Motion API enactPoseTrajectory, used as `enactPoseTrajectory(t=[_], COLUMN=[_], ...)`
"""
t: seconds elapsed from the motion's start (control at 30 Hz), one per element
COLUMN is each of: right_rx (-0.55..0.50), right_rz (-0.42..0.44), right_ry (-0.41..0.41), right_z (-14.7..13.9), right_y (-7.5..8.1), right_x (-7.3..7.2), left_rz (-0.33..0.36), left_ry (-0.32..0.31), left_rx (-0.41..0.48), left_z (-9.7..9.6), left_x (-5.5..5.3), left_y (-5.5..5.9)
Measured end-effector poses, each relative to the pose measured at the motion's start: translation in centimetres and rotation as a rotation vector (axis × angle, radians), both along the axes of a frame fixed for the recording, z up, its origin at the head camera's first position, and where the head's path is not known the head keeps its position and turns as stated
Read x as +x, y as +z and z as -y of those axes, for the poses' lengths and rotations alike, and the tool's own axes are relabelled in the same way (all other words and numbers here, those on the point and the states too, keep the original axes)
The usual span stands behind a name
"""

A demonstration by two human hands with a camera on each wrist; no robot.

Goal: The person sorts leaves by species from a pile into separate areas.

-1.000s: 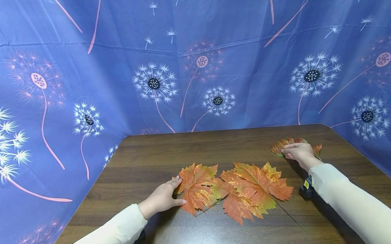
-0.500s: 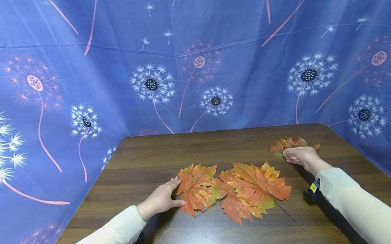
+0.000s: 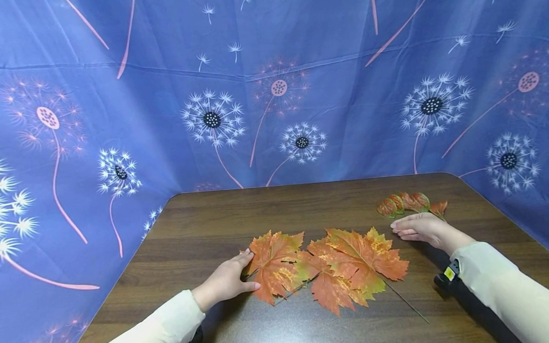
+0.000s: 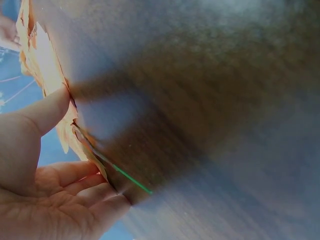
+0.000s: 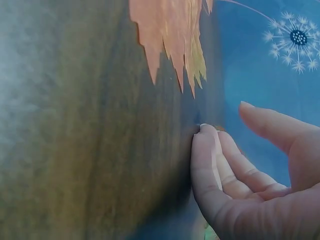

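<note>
Orange leaves [image 3: 328,268] lie overlapping on the wood-grain table [image 3: 203,219] before you, probably light, floppy and easily creased; best held by the thin, stiffer-looking stem [image 3: 408,304]. Your left hand [image 3: 226,278], fingers extended, touches the jagged leftmost leaf without gripping. Your right hand [image 3: 426,228], loose and holding nothing, sits just before rounded red-green leaves [image 3: 414,202]; beyond hangs dandelion-printed blue cloth [image 3: 358,98].

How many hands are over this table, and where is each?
2. The left hand touches the left edge of the orange leaves; the right hand is just on the near side of the red-green leaves. No others show.
</note>
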State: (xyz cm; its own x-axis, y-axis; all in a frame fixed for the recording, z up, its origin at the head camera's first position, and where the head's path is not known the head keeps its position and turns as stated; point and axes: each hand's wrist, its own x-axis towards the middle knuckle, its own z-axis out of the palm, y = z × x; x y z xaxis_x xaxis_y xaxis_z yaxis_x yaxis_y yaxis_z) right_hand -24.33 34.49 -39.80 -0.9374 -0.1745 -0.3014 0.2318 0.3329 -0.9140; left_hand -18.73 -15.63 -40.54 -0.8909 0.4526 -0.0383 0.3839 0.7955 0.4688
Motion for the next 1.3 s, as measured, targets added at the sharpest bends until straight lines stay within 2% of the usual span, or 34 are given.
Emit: enactPoseTrajectory(t=[0.4,0.77,1.03,1.13,1.3], right_rx=[0.163,0.215,0.285,0.346,0.458], right_rz=[-0.026,-0.028,-0.108,-0.168,-0.262], right_ry=[0.042,0.065,0.088,0.101,0.076], right_z=[1.4,2.9,4.1,4.7,5.6], right_y=[0.4,0.6,0.6,0.7,0.9], right_x=[1.9,3.6,5.0,5.4,5.7], left_rz=[0.003,0.009,0.001,-0.002,0.000], left_ry=[0.007,0.019,0.013,0.015,0.017], left_rx=[-0.006,-0.009,-0.002,-0.007,-0.005], left_z=[0.0,-0.1,0.0,0.0,0.0], left_x=[-0.1,0.1,0.1,0.1,0.1], left_y=[0.0,0.1,0.0,-0.1,0.0])
